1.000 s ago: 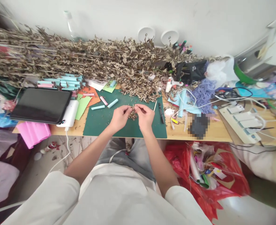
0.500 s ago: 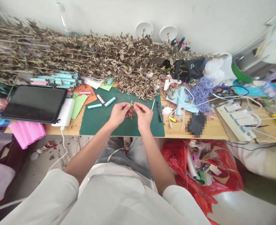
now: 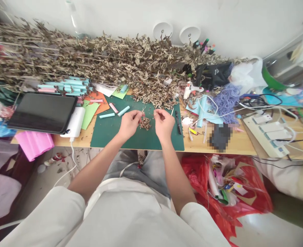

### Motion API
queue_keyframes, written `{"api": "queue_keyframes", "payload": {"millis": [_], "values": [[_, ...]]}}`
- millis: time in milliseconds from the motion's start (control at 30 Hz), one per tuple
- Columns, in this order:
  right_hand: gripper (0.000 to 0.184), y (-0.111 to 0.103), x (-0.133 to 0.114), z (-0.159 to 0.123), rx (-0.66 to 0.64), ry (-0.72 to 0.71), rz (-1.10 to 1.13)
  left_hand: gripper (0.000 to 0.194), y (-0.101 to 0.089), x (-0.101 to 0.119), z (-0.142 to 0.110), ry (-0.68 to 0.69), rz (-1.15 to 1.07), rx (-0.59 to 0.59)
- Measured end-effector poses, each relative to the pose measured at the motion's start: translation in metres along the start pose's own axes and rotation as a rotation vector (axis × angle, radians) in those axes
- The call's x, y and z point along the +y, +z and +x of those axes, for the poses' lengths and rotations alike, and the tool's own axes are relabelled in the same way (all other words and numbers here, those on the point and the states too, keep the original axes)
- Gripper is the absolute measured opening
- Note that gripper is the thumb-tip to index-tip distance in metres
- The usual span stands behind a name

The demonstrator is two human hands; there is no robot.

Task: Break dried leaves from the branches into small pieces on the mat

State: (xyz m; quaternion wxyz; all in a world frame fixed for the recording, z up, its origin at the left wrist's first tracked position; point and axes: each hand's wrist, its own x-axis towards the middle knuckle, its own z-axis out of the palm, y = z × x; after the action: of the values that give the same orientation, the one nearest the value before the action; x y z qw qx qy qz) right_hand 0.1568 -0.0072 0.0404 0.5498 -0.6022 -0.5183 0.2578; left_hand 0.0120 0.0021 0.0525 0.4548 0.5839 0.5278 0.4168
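Observation:
My left hand (image 3: 129, 124) pinches a bit of dried leaf (image 3: 143, 110) over the green cutting mat (image 3: 110, 135). A hand's width to the right, my right hand (image 3: 164, 124) is closed too, thumb against forefinger, with a tiny dry scrap (image 3: 155, 112) at its tips. Between and below the hands lies a small heap of crumbled dried leaves (image 3: 145, 124). Beyond them a larger pile of dried leaves (image 3: 156, 96) covers the mat's far edge. Blue paper rolls (image 3: 124, 111) and a pink one (image 3: 113, 108) rest on the mat, left of my hands.
Long dried stalks (image 3: 89, 58) fill the table's back. A tablet (image 3: 43, 111) and white power bank (image 3: 74, 123) stand at left. Right of the mat are a black pen (image 3: 178, 122), a glue gun (image 3: 191, 89), purple yarn (image 3: 225, 103) and a power strip (image 3: 266, 135). A red bag (image 3: 254, 185) hangs below.
My hands were together at the fingertips over the small heap; they have drawn apart, the right one moving rightward. The small heap shows more fully now. The camera view has shifted slightly.

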Motion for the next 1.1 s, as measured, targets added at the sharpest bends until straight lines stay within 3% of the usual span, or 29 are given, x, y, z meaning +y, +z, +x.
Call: {"api": "queue_keyframes", "payload": {"millis": [133, 267, 433, 567, 667, 800, 967, 1100], "values": [[0.024, 0.014, 0.003, -0.008, -0.023, 0.244, 0.306, 0.027, 0.016, -0.006, 0.004, -0.108, -0.259, 0.018], [0.028, 0.031, 0.009, -0.016, 0.048, 0.335, 0.38, 0.026, 0.026, -0.009, 0.003, -0.116, -0.338, 0.054], [0.027, 0.036, 0.01, -0.019, 0.076, 0.295, 0.314, 0.037, 0.027, -0.015, 0.001, -0.099, -0.36, 0.07], [0.024, 0.034, 0.001, -0.022, 0.1, 0.164, 0.114, 0.045, 0.026, -0.018, -0.002, -0.029, -0.289, 0.105], [0.026, 0.034, -0.007, -0.026, 0.096, 0.0, -0.084, 0.035, 0.028, -0.017, -0.003, 0.013, -0.249, 0.122], [0.033, 0.034, -0.009, -0.031, -0.003, -0.14, -0.278, 0.026, 0.027, -0.016, 0.003, 0.016, -0.323, 0.137], [0.038, 0.024, -0.001, -0.025, -0.213, -0.108, -0.073, 0.023, 0.018, -0.021, 0.016, -0.008, -0.326, 0.171], [0.044, 0.014, 0.002, -0.013, -0.251, 0.04, 0.162, 0.025, 0.008, -0.026, 0.021, 0.077, -0.187, 0.094]]}}
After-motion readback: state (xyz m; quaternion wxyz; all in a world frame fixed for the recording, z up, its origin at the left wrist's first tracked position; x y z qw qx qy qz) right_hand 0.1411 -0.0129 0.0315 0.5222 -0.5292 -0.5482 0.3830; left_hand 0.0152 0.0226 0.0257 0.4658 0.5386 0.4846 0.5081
